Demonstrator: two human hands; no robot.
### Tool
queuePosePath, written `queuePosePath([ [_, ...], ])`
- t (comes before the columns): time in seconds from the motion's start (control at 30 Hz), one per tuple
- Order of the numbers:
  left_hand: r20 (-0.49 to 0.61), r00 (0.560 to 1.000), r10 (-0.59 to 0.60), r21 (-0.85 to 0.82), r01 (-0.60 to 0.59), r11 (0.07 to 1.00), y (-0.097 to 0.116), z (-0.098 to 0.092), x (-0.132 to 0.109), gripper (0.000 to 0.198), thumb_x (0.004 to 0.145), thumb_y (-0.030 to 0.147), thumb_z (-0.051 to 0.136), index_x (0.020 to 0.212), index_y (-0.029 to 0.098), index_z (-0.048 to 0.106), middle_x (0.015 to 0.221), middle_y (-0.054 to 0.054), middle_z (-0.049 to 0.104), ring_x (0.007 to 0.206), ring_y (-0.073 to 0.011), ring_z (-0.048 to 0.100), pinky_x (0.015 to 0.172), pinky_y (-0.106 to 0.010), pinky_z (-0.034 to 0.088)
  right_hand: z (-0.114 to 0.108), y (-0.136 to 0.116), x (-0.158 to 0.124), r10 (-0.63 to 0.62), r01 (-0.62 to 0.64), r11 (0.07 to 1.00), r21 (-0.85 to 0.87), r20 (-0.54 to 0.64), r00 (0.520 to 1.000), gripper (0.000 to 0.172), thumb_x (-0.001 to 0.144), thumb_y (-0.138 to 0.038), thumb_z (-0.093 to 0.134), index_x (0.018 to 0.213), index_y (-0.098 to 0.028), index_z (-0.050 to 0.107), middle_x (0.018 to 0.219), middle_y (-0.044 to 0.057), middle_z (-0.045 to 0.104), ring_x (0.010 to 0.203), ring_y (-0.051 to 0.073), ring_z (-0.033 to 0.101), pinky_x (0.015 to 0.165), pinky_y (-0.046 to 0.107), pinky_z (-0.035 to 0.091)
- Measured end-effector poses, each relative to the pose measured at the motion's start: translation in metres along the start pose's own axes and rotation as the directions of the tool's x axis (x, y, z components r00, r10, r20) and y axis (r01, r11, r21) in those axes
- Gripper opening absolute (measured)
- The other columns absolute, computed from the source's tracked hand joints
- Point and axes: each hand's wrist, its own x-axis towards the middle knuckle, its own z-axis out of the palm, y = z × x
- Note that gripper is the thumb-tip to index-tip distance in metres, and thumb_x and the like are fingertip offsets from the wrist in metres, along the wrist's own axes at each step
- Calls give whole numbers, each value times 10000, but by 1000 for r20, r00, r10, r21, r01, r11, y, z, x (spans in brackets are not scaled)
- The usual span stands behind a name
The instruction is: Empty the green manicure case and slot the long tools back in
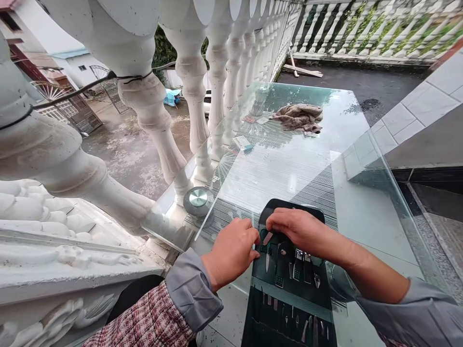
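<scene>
Curling left hand (231,250) at left edge of case (307,303), right hand (300,229) over upper end; cannot tell any hold; glass table (275,166) beyond case.

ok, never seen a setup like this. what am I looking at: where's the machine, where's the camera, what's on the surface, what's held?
There's no machine: a person works with two bare hands. The single picture comes from a camera worn on the head, looking forward and down.

In front is a glass tabletop beside white balusters. An open black case lies at the near end, with small metal tools set in rows. Farther back is a crumpled brown cloth.

The left hand has its fingers at the case's left edge; the right hand curls over its upper part. The fingers hide whatever they may be pinching, so I can't say what, if anything, is held.
</scene>
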Motion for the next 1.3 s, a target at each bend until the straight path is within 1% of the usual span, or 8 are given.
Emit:
queuePosePath([
  [0.4,25,1000,3,6,-3,1000,2,-3,0,293,678,290,798,862,183,596,921,-21,567,876,-203,510,691,-293,420,-11,-9,7,-93,81,993,81,167,982,251,839,-132,390,776,-197,624,781,10,604,731,124,535,661,246,378],
  [0.47,34,999,0,7,0,1000,3,-4,0,294,675,284,799,863,180,598,924,-22,568,877,-205,511,694,-296,420,-6,-9,8,-63,51,995,90,146,987,227,847,-156,402,801,-201,620,799,12,611,754,131,545,685,254,389],
  [0.57,33,999,6,8,-6,1000,3,-4,1,286,672,283,801,845,176,601,917,-22,567,870,-205,511,686,-295,419,4,-10,8,4,-5,1000,23,39,999,185,842,-184,432,846,-202,616,855,31,606,794,152,545,712,279,401],
  [0.67,27,1000,11,9,-11,1000,2,-3,1,278,673,290,799,835,178,604,902,-21,564,862,-205,508,674,-292,417,11,-11,6,7,-8,1000,-21,-43,999,216,853,-172,411,814,-197,622,844,40,588,787,152,537,700,277,405],
  [0.9,15,999,47,0,-47,999,0,-2,1,300,670,300,800,859,174,605,908,-25,561,872,-206,501,691,-296,424,7,-15,-1,-172,173,982,-71,21,985,275,826,-89,374,833,-200,625,784,23,596,724,137,537,642,255,405],
  [1.07,12,999,42,5,-42,999,0,-3,0,311,667,301,802,867,176,600,916,-25,557,875,-207,498,703,-300,429,9,-13,-5,-257,255,965,-65,-20,966,273,842,-108,376,940,-210,609,834,26,646,758,144,575,674,267,427],
  [1.2,20,999,26,5,-26,1000,0,-2,0,330,682,300,791,911,171,592,938,-31,556,885,-210,492,726,-310,433,12,-6,-7,-166,173,983,55,-103,981,277,883,-160,378,1077,-224,565,938,27,670,816,130,604,739,262,445],
  [1.3,19,999,29,4,-29,1000,0,-2,0,355,700,295,778,975,180,587,965,-34,552,900,-213,484,734,-314,433,11,-4,-10,-73,81,995,50,-136,988,192,870,-183,415,959,-210,582,905,28,652,804,135,585,741,272,440],
])
